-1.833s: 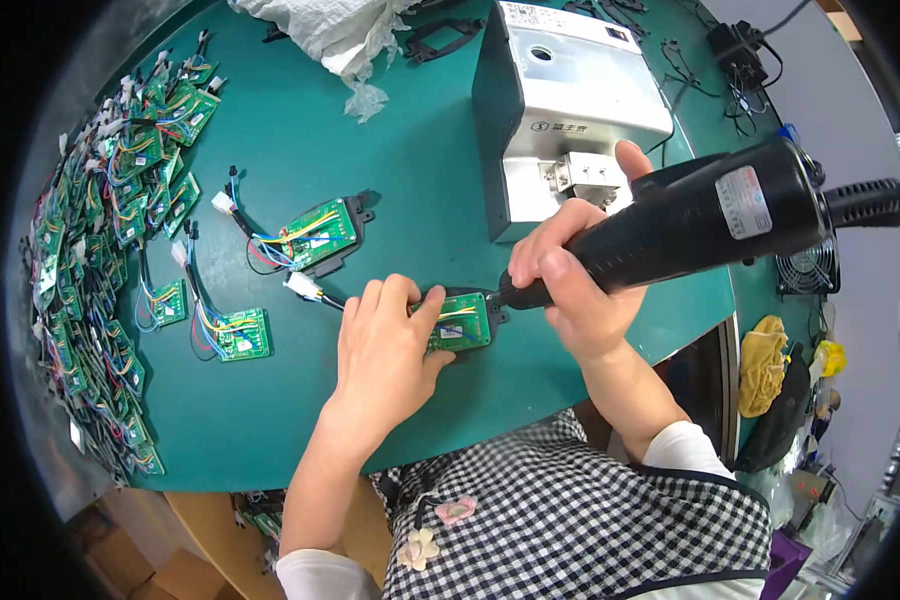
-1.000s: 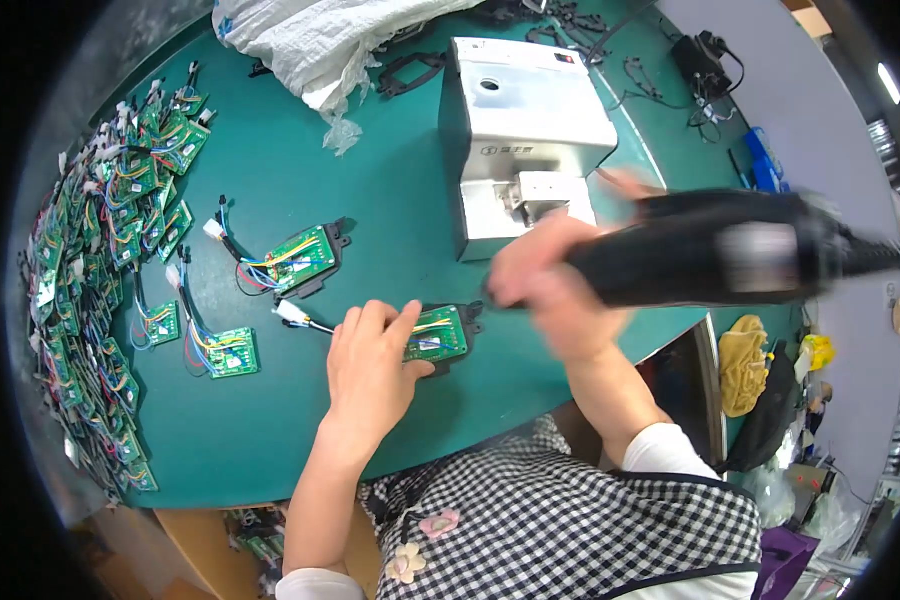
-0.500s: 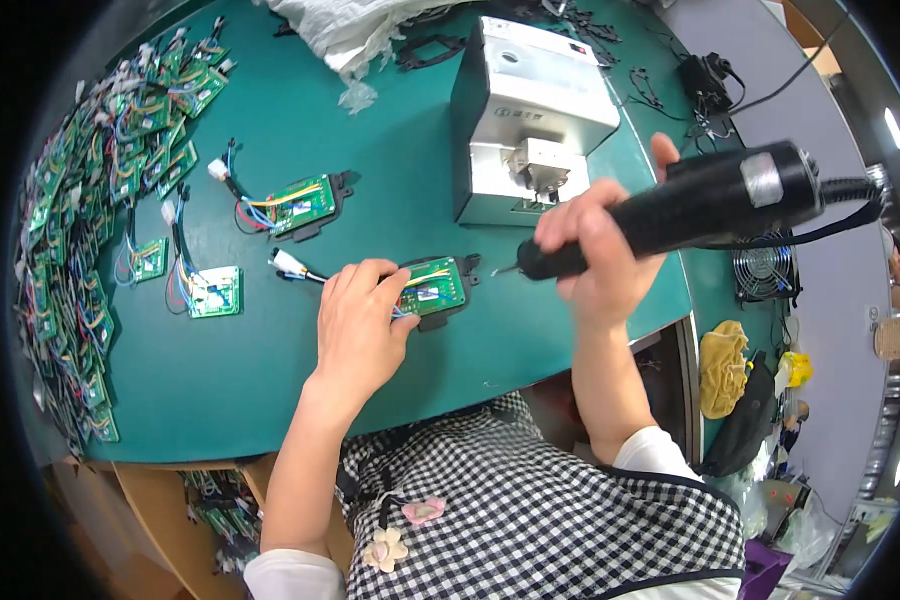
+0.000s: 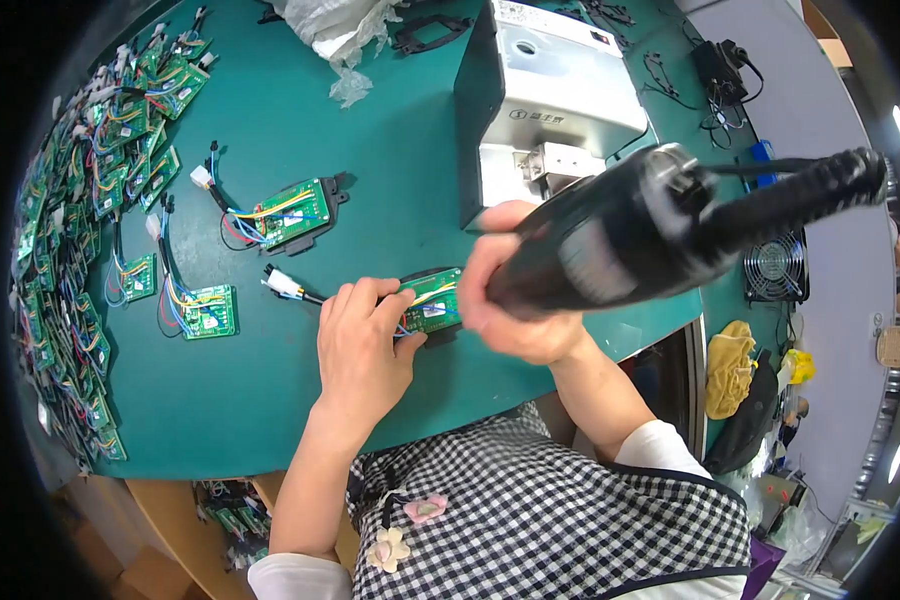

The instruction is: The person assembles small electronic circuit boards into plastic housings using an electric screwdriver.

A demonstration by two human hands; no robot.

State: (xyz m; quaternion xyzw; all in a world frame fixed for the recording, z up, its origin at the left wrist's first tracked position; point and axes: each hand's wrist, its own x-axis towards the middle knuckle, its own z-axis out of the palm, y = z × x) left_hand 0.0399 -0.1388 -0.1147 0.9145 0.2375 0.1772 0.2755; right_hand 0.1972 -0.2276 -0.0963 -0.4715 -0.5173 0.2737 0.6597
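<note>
Two hands are working at the table's near edge: the left hand [image 4: 362,335] is pressing fingers down on a small green circuit board [image 4: 433,301]; the right hand [image 4: 515,300] is gripping a black electric screwdriver [image 4: 640,235], hiding its tip. At twelve o'clock, a grey metal box [image 4: 545,95] is carrying a pale rectangular label, unreadable.
</note>
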